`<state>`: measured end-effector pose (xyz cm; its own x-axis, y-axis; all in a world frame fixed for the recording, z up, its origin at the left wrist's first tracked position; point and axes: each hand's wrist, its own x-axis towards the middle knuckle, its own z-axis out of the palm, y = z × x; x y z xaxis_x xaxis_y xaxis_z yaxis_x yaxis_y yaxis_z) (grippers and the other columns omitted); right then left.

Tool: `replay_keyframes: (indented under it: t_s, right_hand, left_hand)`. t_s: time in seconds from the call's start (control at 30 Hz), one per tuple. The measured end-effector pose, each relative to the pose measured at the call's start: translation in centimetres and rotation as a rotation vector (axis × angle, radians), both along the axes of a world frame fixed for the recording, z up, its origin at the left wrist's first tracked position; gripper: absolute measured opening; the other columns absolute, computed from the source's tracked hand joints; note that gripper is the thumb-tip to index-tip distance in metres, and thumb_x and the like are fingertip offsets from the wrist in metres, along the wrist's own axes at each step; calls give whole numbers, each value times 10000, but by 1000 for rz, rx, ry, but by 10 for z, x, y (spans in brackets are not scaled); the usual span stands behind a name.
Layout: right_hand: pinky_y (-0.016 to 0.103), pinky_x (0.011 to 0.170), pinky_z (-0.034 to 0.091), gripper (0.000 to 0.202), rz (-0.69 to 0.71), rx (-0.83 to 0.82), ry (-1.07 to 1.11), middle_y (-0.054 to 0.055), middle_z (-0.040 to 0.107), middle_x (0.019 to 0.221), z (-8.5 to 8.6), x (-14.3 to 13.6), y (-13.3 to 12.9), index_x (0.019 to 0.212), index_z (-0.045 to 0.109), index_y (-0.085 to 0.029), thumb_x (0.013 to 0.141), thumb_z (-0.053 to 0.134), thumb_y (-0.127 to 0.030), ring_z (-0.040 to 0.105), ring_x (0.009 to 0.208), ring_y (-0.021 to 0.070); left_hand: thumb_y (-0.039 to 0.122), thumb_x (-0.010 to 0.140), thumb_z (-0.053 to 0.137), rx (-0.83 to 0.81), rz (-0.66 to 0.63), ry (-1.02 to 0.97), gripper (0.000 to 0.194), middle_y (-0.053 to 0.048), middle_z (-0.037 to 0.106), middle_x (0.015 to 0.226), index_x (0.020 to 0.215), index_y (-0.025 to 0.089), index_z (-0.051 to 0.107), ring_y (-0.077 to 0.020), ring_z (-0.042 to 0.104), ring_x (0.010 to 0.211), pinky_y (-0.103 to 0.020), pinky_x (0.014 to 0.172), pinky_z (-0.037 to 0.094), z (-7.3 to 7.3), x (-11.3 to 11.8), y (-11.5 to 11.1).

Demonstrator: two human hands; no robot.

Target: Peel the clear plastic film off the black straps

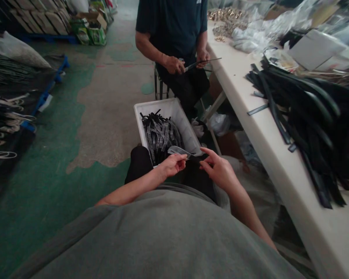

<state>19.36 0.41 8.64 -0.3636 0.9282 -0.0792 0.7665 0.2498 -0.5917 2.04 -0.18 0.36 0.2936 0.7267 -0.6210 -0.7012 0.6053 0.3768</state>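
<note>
strip (178,149): probably light, bendy; best pinched flat, mid-length; your left hand (173,164) and right hand (219,169) pinch it.

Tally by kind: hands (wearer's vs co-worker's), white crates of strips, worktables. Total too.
Wearer's hands, left hand and right hand: 2
Co-worker's hands: 2
White crate: 1
Worktable: 1
Total: 6
</note>
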Motion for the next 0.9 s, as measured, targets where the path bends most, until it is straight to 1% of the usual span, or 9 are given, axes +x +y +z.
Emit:
replay_keyframes:
  t_s: [0.1, 0.23, 0.3, 0.47, 0.53, 0.6, 0.7, 0.8, 0.9]
  right_hand:
    - [254, 589, 439, 473, -9, -13, -16, 16, 718, 759, -2, -6, -2, 1344, 523, -150, 875, 529, -214, 598, 572, 133]
    - [239, 509, 458, 535, -13, -161, 84, 6, 708, 753, 6, 6, -10, 1395, 464, -168, 885, 552, -305, 564, 475, 109]
    - [229, 465, 450, 509, -5, -176, 91, 3, 695, 724, 13, 12, -13, 1365, 496, -173, 884, 557, -325, 543, 444, 104]
    - [220, 486, 480, 446, 22, -153, 60, 0, 693, 743, 11, 1, -11, 1329, 524, -181, 892, 530, -271, 536, 427, 81]
    - [226, 508, 508, 490, 36, -185, 91, 3, 692, 768, 12, 1, -11, 1364, 486, -183, 887, 547, -274, 580, 475, 96]
    - [236, 524, 531, 486, 64, -223, 122, 8, 686, 771, 20, 12, -14, 1352, 497, -189, 885, 569, -300, 622, 543, 120]
    - [254, 579, 558, 337, 152, -233, 148, 39, 702, 815, 40, 33, -25, 1189, 622, -197, 889, 592, -349, 662, 646, 149]
    - [307, 735, 573, 363, 273, -132, 243, 64, 715, 952, 56, 44, -38, 1171, 643, -219, 834, 690, -344, 689, 806, 186]
    - [302, 735, 561, 298, 215, 155, 307, 39, 706, 900, 58, 40, -46, 1139, 671, -259, 842, 688, -247, 680, 800, 176]
  left_hand:
    - [101, 787, 683, 27, -53, -13, 145, 15, 609, 593, 695, 122, 572, -67, 556, 509, -195, 529, 466, 3, 8, -6]
    - [80, 774, 688, 86, 27, 27, 146, 30, 583, 581, 691, 115, 573, -46, 522, 498, -173, 514, 430, 11, 2, -7]
    - [79, 766, 697, 102, 43, 43, 173, 33, 572, 578, 669, 117, 559, -40, 508, 491, -175, 519, 428, 15, -2, -8]
    - [48, 801, 636, 156, -68, 4, 107, 13, 595, 613, 714, 102, 603, -49, 533, 526, -173, 534, 421, 19, 8, -15]
    - [47, 799, 637, 149, -47, 12, 116, 12, 595, 611, 705, 103, 602, -48, 530, 518, -172, 524, 419, 17, 7, -14]
    - [61, 787, 662, 111, 10, 17, 150, 23, 576, 582, 672, 114, 580, -45, 516, 495, -178, 519, 431, 13, -3, -10]
    - [76, 773, 687, 71, 67, -20, 165, 28, 568, 569, 662, 120, 574, -48, 524, 490, -180, 515, 444, 7, -23, -2]
    - [83, 774, 697, 38, 86, -57, 148, 18, 584, 585, 677, 115, 590, -49, 543, 504, -172, 513, 447, 5, -33, 1]
    - [86, 815, 657, -5, 59, -99, 138, 12, 590, 583, 691, 108, 600, -44, 546, 503, -166, 520, 455, 8, -33, -1]
